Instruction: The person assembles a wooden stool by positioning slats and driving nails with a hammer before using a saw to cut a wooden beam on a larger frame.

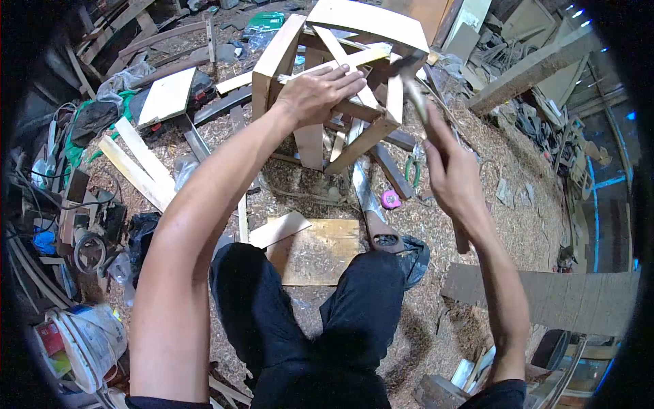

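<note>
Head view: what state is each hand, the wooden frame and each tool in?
Left hand: open, laid over the wooden frame
Right hand: closed around the hammer
Wooden frame: open-sided
Hammer: held, head blurred
Handsaw: lying unheld, blade bare
Pink tape measure: unheld
Green-handled pliers: unheld

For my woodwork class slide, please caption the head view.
Left hand on a wooden frame, right hand gripping a hammer, over scattered wood shavings.

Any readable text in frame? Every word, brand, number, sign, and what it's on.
Nothing reads with certainty.
Green packet: pale lettering, too small and blurred.
Pink tape measure: face markings, too small.
White bucket: coloured print, illegible.
Hammer, wooden frame: no text visible.
</note>
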### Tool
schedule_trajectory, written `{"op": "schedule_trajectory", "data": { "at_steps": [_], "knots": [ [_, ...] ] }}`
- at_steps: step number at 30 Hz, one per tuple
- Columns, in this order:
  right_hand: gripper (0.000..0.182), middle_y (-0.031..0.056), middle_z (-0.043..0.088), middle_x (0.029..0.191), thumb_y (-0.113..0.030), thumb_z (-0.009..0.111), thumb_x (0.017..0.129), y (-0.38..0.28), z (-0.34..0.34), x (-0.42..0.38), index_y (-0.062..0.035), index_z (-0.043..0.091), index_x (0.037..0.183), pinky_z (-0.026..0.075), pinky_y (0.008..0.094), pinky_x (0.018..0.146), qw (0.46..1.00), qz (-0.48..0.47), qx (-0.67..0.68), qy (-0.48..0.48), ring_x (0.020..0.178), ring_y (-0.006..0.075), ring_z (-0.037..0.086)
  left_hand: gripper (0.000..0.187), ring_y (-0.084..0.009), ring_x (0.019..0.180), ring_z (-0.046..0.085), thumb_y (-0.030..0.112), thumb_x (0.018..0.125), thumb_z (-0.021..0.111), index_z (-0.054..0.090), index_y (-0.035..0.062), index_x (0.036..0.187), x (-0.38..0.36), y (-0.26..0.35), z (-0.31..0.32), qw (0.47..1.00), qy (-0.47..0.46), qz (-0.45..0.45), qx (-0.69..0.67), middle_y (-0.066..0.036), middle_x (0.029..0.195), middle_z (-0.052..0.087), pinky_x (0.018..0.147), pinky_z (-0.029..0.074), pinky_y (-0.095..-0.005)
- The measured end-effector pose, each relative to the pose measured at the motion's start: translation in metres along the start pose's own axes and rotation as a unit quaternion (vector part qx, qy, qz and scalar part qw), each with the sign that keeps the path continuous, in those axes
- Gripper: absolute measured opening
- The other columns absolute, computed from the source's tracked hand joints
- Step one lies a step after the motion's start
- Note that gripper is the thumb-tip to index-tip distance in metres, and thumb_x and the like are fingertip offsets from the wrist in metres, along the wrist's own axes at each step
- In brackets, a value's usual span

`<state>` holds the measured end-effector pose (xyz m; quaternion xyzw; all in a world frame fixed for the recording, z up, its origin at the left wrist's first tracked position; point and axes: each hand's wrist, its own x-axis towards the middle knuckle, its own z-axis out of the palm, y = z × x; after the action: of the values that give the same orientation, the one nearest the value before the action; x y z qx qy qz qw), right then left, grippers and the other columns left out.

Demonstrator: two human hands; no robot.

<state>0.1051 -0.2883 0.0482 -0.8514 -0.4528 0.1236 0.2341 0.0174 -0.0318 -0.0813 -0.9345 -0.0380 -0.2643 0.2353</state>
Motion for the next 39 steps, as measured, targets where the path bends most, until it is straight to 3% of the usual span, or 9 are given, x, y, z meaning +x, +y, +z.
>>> {"op": "schedule_trajectory", "data": {
  "at_steps": [3,4,17,21,23,27,31,34,39],
  "knots": [
    [0.059,0.031,0.062,0.075,-0.003,0.05,0.088,0.029,0.028,0.001,-0.0161,0.034,0.144,0.05,0.0446,0.065,0.981,-0.152,0.059,0.106,0.067,0.0358,0.067,0.067,-0.0144,0.124,0.049,0.014,0.08,0.06,0.035,0.0198,0.142,0.001,0.002,0.001,0.999,-0.007,-0.008,-0.046,0.004,0.142,0.044,0.109,0.037,-0.0281],
    [0.061,0.0329,0.06,0.075,-0.003,0.051,0.087,0.041,0.034,0.001,-0.0151,0.033,0.144,0.048,0.0468,0.066,0.994,-0.108,-0.027,-0.022,0.066,0.0413,0.065,0.068,-0.0147,0.124,0.049,0.014,0.079,0.061,0.035,0.0199,0.142,0.002,0.0,0.001,1.0,-0.004,0.012,0.004,0.004,0.141,0.045,0.109,0.037,-0.0283],
    [0.057,0.0313,0.061,0.085,-0.008,0.051,0.088,0.042,0.028,-0.005,-0.0147,0.034,0.143,0.048,0.0473,0.072,0.994,-0.106,0.041,0.006,0.084,0.0442,0.062,0.075,-0.0194,0.124,0.05,-0.003,0.075,0.058,0.034,0.0206,0.142,-0.002,-0.002,0.009,0.998,-0.052,0.015,-0.016,0.002,0.144,0.041,0.093,0.053,-0.031],
    [0.042,0.026,0.065,0.087,-0.021,0.057,0.087,0.057,0.019,0.026,-0.0095,0.052,0.127,0.049,0.0456,0.071,0.994,-0.044,0.087,0.055,0.083,0.0421,0.063,0.072,-0.024,0.138,0.029,0.038,0.085,0.052,0.027,0.0085,0.145,0.003,-0.011,-0.031,0.98,-0.127,0.046,-0.146,-0.009,0.149,0.031,0.117,0.021,-0.041],
    [0.037,0.0242,0.066,0.086,-0.025,0.059,0.086,0.063,0.026,0.051,-0.0071,0.059,0.118,0.049,0.0452,0.071,0.995,0.011,0.084,0.042,0.082,0.042,0.064,0.067,-0.0261,0.137,0.031,0.041,0.086,0.048,0.033,0.0092,0.143,0.003,-0.022,-0.043,0.963,-0.137,0.047,-0.226,-0.01,0.148,0.034,0.116,0.021,-0.0408],
    [0.044,0.0235,0.065,0.086,-0.038,0.061,0.085,0.087,0.055,0.107,0.0028,0.061,0.101,0.048,0.0434,0.074,0.976,0.015,0.148,0.16,0.084,0.0361,0.064,0.058,-0.03,0.116,0.052,0.02,0.078,0.065,0.047,0.0102,0.132,0.006,-0.035,-0.085,0.97,-0.038,-0.175,-0.167,-0.009,0.124,0.058,0.104,0.035,-0.0426],
    [0.038,0.0135,0.062,0.074,-0.032,0.074,0.076,0.074,0.073,0.128,0.0004,0.054,0.079,0.046,0.0423,0.068,0.937,0.041,0.279,0.207,0.072,0.0285,0.062,0.054,-0.0385,0.108,0.055,0.03,0.076,0.068,0.053,0.0,0.118,0.0,-0.035,-0.071,0.87,0.019,-0.484,-0.089,-0.021,0.116,0.058,0.089,0.045,-0.0484],
    [0.036,0.0129,0.065,0.079,-0.027,0.077,0.073,0.09,0.103,0.151,0.0008,0.058,0.087,0.049,0.0402,0.069,0.916,0.061,0.369,0.143,0.074,0.0257,0.064,0.055,-0.0396,0.102,0.059,0.035,0.075,0.07,0.057,-0.0017,0.114,-0.005,-0.05,-0.059,0.752,-0.144,-0.593,-0.248,-0.022,0.108,0.063,0.087,0.047,-0.0483],
    [0.024,0.0048,0.062,0.077,-0.009,0.076,0.073,0.083,0.103,0.142,0.0006,0.06,0.087,0.048,0.0318,0.062,0.921,0.043,0.357,0.147,0.068,0.0156,0.058,0.049,-0.0395,0.097,0.062,0.034,0.076,0.071,0.061,-0.0015,0.108,-0.01,-0.058,-0.063,0.779,-0.171,-0.564,-0.215,-0.023,0.101,0.065,0.084,0.049,-0.0466]
  ]
}}
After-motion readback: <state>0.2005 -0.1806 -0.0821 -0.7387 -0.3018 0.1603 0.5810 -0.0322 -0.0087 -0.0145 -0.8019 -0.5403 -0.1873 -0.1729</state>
